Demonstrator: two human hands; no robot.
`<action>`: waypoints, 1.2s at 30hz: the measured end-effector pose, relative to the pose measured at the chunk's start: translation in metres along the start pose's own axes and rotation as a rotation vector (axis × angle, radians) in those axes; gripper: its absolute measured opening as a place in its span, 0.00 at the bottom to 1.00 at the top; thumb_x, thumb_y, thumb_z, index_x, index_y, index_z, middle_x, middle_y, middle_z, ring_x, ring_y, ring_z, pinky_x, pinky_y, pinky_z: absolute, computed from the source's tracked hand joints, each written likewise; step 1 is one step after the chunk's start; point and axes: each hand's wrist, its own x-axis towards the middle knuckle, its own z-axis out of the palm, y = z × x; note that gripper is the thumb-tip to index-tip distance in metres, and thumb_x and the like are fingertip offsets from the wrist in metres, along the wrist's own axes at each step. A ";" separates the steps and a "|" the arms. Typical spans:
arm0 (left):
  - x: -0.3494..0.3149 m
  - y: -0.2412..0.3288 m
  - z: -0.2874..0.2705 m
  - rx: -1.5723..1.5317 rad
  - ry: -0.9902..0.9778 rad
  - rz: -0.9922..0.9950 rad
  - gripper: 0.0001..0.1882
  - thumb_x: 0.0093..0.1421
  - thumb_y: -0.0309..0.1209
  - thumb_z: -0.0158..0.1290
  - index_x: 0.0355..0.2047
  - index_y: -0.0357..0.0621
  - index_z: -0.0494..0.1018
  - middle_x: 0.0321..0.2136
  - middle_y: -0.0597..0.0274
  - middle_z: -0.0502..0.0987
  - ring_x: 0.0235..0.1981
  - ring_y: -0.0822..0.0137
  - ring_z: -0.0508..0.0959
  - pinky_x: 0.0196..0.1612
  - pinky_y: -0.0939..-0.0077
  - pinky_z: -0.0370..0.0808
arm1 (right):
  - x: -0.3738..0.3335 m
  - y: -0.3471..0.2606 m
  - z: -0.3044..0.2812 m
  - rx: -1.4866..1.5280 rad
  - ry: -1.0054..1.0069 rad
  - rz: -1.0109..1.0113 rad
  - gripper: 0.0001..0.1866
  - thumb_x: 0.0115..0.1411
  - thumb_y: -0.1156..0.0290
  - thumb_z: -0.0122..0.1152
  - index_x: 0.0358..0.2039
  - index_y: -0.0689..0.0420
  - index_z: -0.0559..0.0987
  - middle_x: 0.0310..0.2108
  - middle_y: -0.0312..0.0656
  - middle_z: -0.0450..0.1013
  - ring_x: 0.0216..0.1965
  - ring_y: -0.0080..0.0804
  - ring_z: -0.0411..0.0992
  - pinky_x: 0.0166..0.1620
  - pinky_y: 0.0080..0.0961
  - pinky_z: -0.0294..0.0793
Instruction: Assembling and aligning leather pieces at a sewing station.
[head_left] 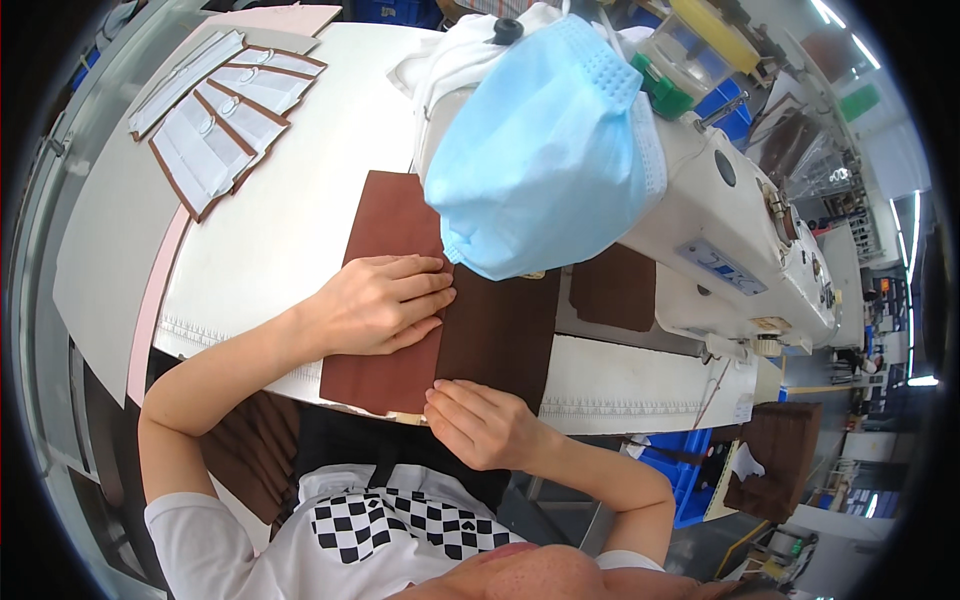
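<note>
A brown fabric panel (381, 379) lies on the white sewing table, reddish brown on its left part and darker brown on its right, with a straight line between the two. My left hand (385, 305) rests flat on the reddish part, its fingertips at that line. Nearer to me, my right hand (480, 425) pinches the panel's front edge close to the same line. A light blue face mask (550, 150) hangs over the head of the white sewing machine (730, 230) and hides the needle area. The panel's far right part runs beneath the mask.
Several white pieces with brown edging (215, 125) lie overlapped at the far left. Another dark brown piece (613, 288) is under the machine arm. A ruler strip (625, 405) runs along the table's front edge. A blue crate (680, 475) stands lower right.
</note>
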 end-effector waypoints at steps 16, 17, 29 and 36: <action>0.011 -0.015 -0.001 0.070 0.037 -0.020 0.08 0.48 0.29 0.59 0.29 0.40 0.79 0.30 0.67 0.77 0.37 0.67 0.71 0.35 0.75 0.66 | 0.018 0.054 -0.001 -0.020 -0.053 -0.092 0.08 0.44 0.75 0.61 0.27 0.63 0.76 0.32 0.46 0.75 0.36 0.37 0.76 0.37 0.26 0.80; 0.012 -0.018 -0.001 0.078 0.040 -0.020 0.07 0.48 0.29 0.59 0.28 0.41 0.78 0.30 0.68 0.77 0.37 0.66 0.71 0.34 0.74 0.65 | 0.019 0.057 -0.001 -0.035 -0.055 -0.105 0.08 0.44 0.75 0.61 0.27 0.63 0.77 0.31 0.46 0.75 0.36 0.37 0.76 0.37 0.26 0.80; -0.012 -0.012 -0.013 -0.233 -0.095 0.106 0.14 0.51 0.32 0.61 0.38 0.41 0.78 0.40 0.56 0.79 0.46 0.61 0.77 0.52 0.63 0.73 | 0.026 0.074 0.004 -0.070 0.056 -0.106 0.05 0.43 0.77 0.60 0.23 0.61 0.75 0.25 0.39 0.71 0.32 0.30 0.73 0.34 0.21 0.76; -0.016 -0.020 -0.007 -0.185 -0.054 0.112 0.12 0.48 0.25 0.60 0.36 0.39 0.79 0.39 0.60 0.80 0.47 0.58 0.78 0.54 0.60 0.75 | 0.027 0.082 0.011 -0.110 0.062 -0.098 0.05 0.43 0.77 0.61 0.23 0.61 0.75 0.25 0.39 0.71 0.32 0.30 0.73 0.34 0.22 0.74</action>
